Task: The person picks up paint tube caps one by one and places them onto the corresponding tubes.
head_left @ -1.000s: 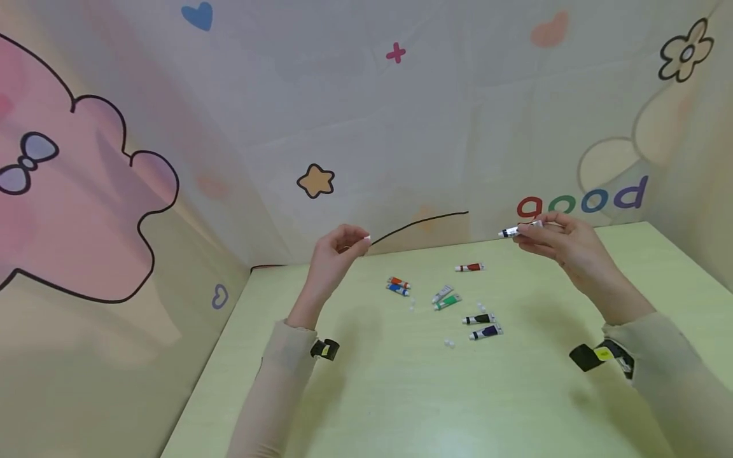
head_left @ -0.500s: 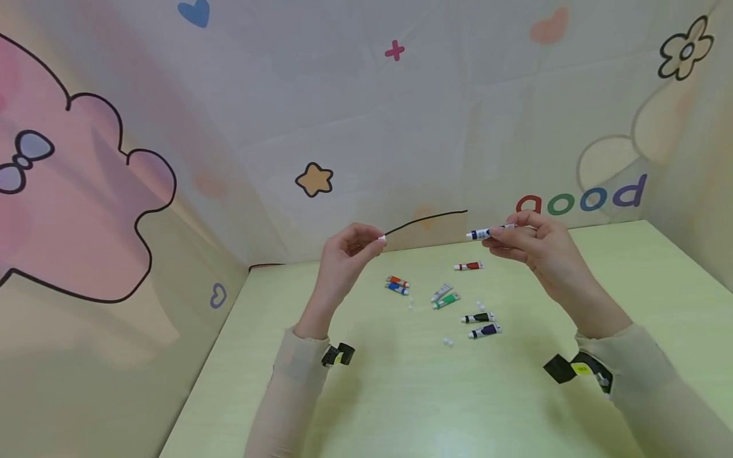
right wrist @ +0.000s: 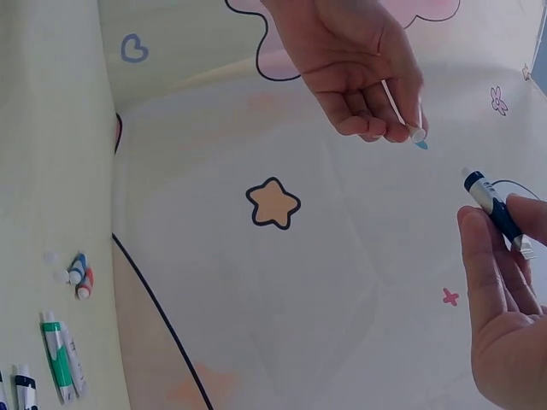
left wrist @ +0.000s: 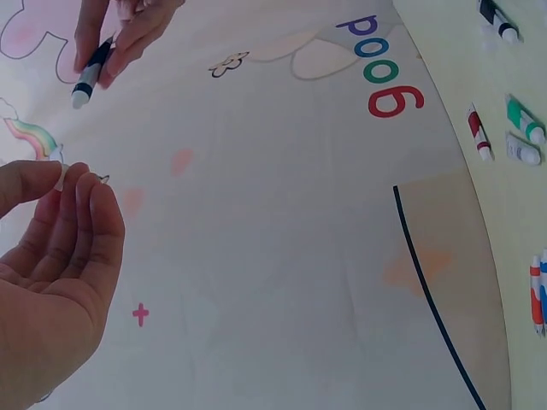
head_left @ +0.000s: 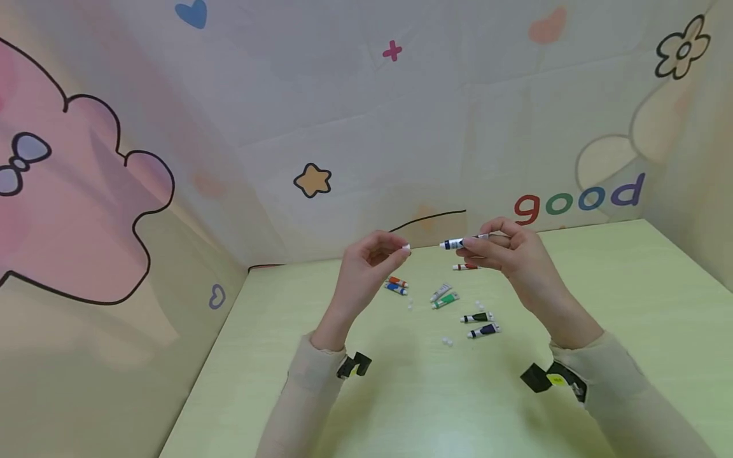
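My left hand (head_left: 371, 264) is raised above the table and pinches a small white cap (head_left: 406, 247) between thumb and fingertips. Facing it, my right hand (head_left: 518, 264) holds a small paint tube (head_left: 454, 244) with a dark blue band. The tube lies roughly level in the head view, its white tip pointing left at the cap with a short gap between them. In the right wrist view the tube (right wrist: 491, 203) sits between thumb and fingers, and the cap (right wrist: 416, 134) shows at the left hand's fingertips. My right fingers hide part of the tube's body.
On the pale green table (head_left: 424, 407) lie several more paint tubes: orange, blue (head_left: 396, 289), grey (head_left: 441, 292), green (head_left: 445, 301), red (head_left: 465, 267), black (head_left: 477, 317) and purple (head_left: 483, 331). Small white pieces (head_left: 447, 341) lie near them. A printed cloth wall (head_left: 355, 114) stands behind.
Both hands have come closer together: the left hand with the cap has moved right, and the right hand with the paint tube has moved left and slightly lower. The tubes on the table stay put.
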Demonstrator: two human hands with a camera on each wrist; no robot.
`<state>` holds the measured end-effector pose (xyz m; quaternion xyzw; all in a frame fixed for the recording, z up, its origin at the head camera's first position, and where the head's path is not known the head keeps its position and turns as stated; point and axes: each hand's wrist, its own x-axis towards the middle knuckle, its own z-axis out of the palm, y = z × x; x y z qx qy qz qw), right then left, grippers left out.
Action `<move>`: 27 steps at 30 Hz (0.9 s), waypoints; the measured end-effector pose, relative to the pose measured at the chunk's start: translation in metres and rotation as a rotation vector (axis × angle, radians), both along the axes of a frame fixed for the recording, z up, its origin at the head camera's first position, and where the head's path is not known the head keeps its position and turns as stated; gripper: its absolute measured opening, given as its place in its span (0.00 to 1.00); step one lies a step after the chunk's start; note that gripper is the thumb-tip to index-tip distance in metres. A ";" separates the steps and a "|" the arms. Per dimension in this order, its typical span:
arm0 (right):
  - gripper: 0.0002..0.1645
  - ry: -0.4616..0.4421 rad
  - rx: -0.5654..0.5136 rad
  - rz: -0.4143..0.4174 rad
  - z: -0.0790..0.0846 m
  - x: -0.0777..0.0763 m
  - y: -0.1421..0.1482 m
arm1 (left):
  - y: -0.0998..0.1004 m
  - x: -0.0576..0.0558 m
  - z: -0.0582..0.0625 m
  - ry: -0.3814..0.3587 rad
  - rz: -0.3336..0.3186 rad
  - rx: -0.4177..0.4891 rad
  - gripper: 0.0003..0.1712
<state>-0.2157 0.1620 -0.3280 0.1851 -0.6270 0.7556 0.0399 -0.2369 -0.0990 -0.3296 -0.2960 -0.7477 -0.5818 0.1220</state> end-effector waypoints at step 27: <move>0.08 0.000 0.157 -0.017 -0.009 0.010 -0.017 | 0.021 0.022 -0.007 -0.034 -0.036 0.012 0.09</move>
